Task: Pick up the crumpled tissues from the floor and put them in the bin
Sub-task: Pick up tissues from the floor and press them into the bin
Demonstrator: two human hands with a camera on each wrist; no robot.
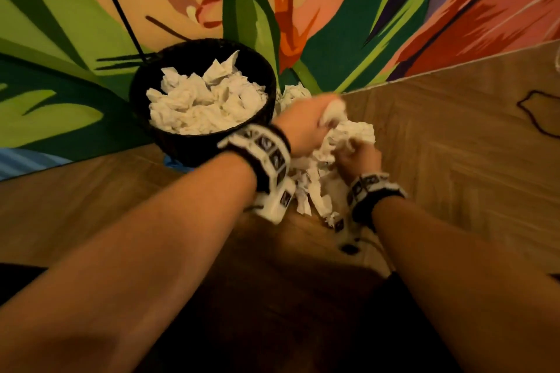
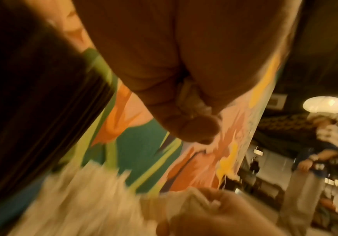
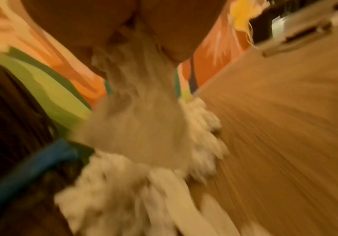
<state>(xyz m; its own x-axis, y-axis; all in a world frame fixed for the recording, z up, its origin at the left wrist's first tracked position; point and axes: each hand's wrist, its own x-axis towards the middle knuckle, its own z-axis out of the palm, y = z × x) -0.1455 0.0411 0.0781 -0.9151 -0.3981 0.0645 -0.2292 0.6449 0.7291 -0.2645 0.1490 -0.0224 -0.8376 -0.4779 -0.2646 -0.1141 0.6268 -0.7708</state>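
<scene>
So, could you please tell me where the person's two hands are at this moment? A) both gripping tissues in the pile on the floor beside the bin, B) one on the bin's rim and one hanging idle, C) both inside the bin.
A: the left hand and right hand both clutch crumpled tissues from the floor pile right of the bin.

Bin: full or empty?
Nearly full: crumpled tissues are heaped almost to the rim of the bin.
</scene>
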